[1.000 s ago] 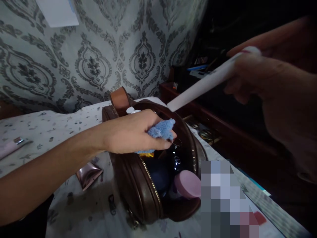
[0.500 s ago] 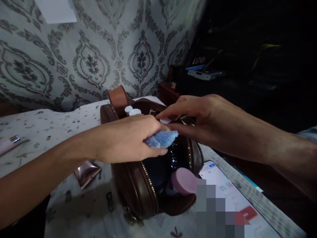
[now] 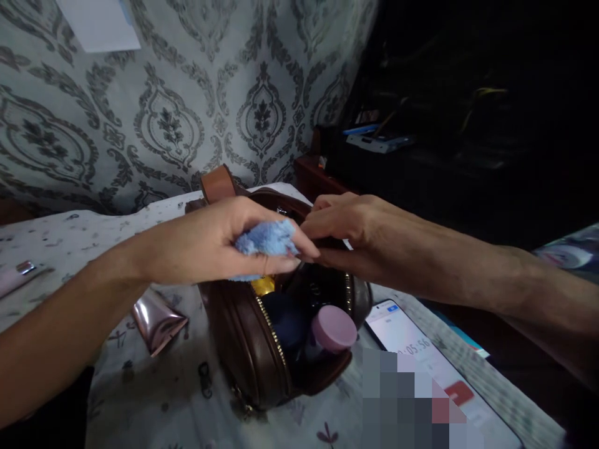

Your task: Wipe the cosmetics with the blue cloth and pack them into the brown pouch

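Observation:
A brown leather bag (image 3: 248, 349) stands unzipped on the patterned cloth. Over its opening, my left hand (image 3: 219, 240) is closed around a fluffy blue cloth (image 3: 266, 240), with the index finger and thumb reaching toward my right hand. My right hand (image 3: 349, 227) is bent down into the bag's far right side, its fingers curled together. What they hold is mostly hidden; only a small white bit shows beside them. Inside the bag are a pink-lidded container (image 3: 334, 327), a dark round item (image 3: 283, 321) and something yellow (image 3: 263, 285).
A phone (image 3: 412, 349) showing a timer lies right of the bag, partly pixelated. To the left are a shiny rose-pink tube (image 3: 159, 321) and a pale tube with a silver cap (image 3: 19, 277). A patterned curtain (image 3: 173, 112) hangs behind.
My left hand has lifted and shifted left with the blue cloth, uncovering the yellow item. My right hand has sunk slightly, and the white lid by its fingers is now mostly hidden.

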`<state>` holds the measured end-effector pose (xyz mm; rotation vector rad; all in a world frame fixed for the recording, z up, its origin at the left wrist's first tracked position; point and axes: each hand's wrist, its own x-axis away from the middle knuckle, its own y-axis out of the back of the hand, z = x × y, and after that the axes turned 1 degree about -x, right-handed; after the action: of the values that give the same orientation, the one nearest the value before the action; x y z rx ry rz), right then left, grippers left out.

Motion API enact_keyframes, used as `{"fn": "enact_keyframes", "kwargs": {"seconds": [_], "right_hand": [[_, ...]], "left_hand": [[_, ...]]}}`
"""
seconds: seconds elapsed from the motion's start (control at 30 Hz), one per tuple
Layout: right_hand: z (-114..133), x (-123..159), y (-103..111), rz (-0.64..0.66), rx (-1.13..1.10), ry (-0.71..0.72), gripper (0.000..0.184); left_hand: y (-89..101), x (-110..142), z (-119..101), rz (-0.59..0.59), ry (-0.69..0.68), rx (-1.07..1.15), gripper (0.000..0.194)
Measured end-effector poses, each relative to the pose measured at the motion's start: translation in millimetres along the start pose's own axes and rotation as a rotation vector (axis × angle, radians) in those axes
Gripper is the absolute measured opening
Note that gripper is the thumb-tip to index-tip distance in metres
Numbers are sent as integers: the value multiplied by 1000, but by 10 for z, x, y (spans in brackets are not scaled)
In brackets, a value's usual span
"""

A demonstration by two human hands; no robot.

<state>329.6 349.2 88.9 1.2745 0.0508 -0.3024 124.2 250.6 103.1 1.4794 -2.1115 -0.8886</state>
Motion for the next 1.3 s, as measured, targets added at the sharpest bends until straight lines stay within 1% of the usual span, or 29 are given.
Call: {"fn": "enact_keyframes", "kwargs": {"seconds": [0.07,0.1,0.17,0.23,0.33,0.43,0.5,0.57,0.67,0.73,0.9,1.0,1.13,1.3], "right_hand": [[-13,28,-17,-14,3,-5,21],[-21,39,-25,-22,7,-7,20],[-30,49,-35,-38,22,-6,21],[-23,44,-35,-49,40,2,21],[20,30,-26,-50,72,10,19],[69,33,-31,-70,101,0,19],[86,43,-49,-107,105,7,20],[90,54,-68,-133,105,14,20],[84,65,-79,-138,111,15,20],[78,68,-77,-136,110,18,19],[67,74,-90,-123,110,32,17],[70,70,-110,-155,133,50,20],[86,64,-105,-221,183,48,24],[111,97,-61,-213,171,38,24]], "left_hand": [[39,5,26,42,35,37,25],[52,1,35,49,66,21,24],[60,-25,42,61,127,-77,23],[44,-75,35,112,178,-229,23],[-15,-184,19,185,221,-403,21],[-103,-303,21,244,263,-510,25],[-171,-370,38,259,295,-551,23],[-235,-418,64,227,305,-562,20],[-299,-451,99,158,298,-557,22],[-313,-453,107,165,296,-560,22],[-309,-445,88,228,303,-562,18],[-320,-447,96,232,309,-563,18],[-315,-435,144,212,288,-545,14],[-292,-401,187,132,284,-401,19]]}}
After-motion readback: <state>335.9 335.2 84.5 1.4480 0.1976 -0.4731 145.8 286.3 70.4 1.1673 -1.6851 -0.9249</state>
